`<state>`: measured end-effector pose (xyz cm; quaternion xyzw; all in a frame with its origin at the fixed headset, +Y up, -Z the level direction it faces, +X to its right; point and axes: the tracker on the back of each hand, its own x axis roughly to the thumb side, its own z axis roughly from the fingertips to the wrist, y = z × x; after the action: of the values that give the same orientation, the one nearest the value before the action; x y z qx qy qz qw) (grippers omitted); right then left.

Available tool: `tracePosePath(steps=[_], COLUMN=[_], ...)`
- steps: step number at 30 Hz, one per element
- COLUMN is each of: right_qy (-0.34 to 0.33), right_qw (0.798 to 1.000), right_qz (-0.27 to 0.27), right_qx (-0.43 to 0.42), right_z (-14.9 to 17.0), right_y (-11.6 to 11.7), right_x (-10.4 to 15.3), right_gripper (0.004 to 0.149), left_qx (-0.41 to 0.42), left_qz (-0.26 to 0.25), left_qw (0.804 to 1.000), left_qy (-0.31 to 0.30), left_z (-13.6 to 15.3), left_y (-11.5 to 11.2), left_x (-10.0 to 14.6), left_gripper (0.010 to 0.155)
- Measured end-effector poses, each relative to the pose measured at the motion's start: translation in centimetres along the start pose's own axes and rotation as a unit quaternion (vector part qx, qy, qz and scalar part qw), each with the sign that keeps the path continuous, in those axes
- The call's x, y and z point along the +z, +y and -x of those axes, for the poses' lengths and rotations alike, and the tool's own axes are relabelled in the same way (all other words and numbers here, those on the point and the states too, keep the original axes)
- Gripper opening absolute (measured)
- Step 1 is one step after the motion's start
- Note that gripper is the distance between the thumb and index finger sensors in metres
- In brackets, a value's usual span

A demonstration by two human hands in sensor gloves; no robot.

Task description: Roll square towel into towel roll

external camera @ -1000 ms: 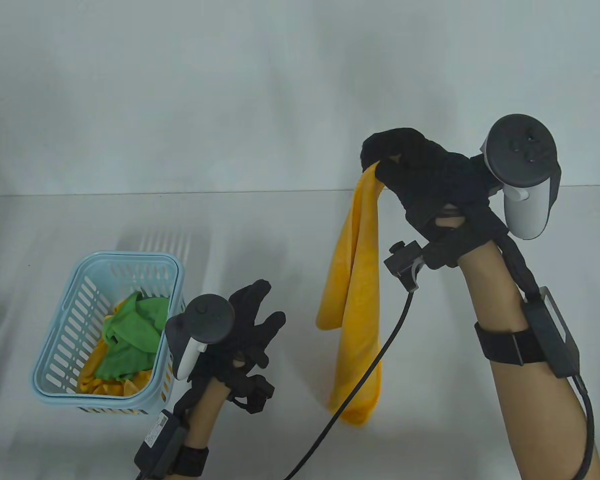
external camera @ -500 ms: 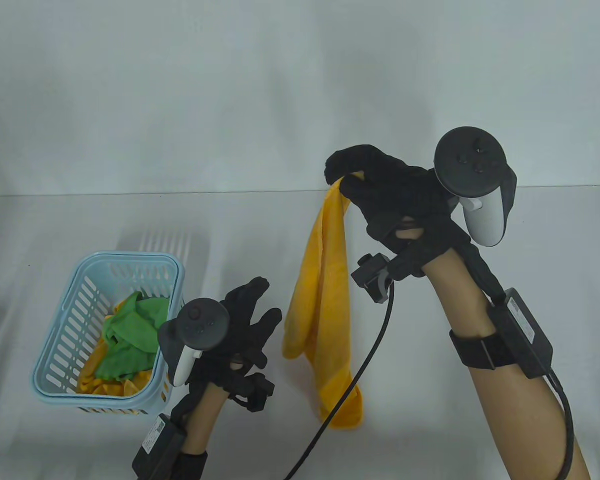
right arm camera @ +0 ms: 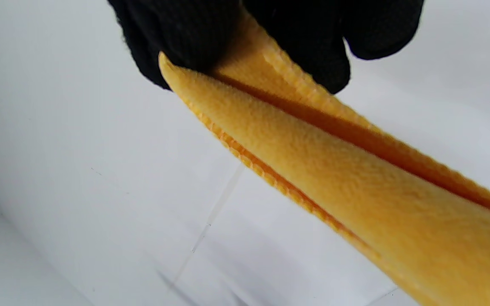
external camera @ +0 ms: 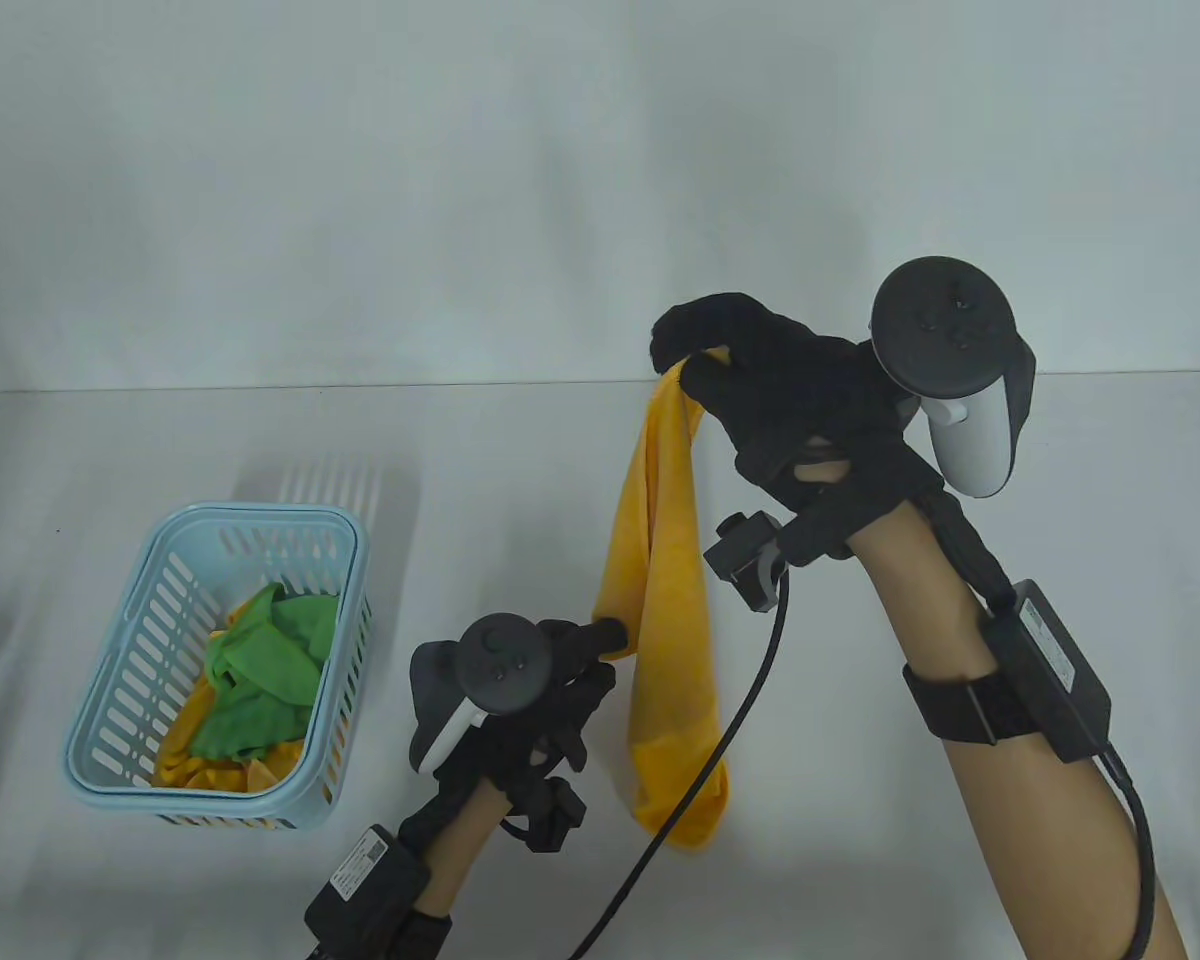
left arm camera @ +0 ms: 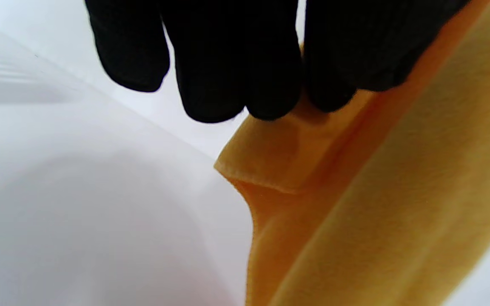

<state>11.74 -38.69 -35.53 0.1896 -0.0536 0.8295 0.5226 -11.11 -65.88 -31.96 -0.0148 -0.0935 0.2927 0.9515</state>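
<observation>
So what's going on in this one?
A person is getting a yellow towel ready to roll. The right hand pinches one corner and holds the towel up so it hangs above the table. The left hand grips its lower left edge. No rolling yet. A blue basket at left holds green and yellow cloths.

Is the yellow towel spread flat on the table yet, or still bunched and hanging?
Bunched and hanging: the yellow towel dangles in folds from the right hand, while the left hand pinches its edge.
</observation>
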Motion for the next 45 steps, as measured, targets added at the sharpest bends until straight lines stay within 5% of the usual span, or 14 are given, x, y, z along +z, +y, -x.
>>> tracePosePath(steps=[14,23,29,45], right_qy=[-0.025,-0.015,0.006,0.089], right_qw=[0.999,1.000,1.000,0.981], right_qz=[-0.038,-0.026,0.008,0.134], right_qx=[0.000,-0.001,0.020,0.109], right_z=[-1.8,-1.3,0.0,5.8], right_y=[2.0,1.8,0.2,-8.3], right_x=[0.9,0.8,0.9,4.0], right_gripper=[0.035,0.035,0.035,0.035], left_qx=[-0.055,-0.056,-0.021,0.192], left_qz=[-0.025,-0.081,-0.106,-0.122], left_qw=[0.995,0.991,0.990,0.968], left_qy=[0.084,0.095,0.095,0.103], left_z=[1.8,2.4,2.9,4.2], left_y=[-2.0,-1.0,0.9,5.6], left_x=[-1.4,-1.1,-0.6,0.9], left_gripper=[0.084,0.061,0.046,0.043])
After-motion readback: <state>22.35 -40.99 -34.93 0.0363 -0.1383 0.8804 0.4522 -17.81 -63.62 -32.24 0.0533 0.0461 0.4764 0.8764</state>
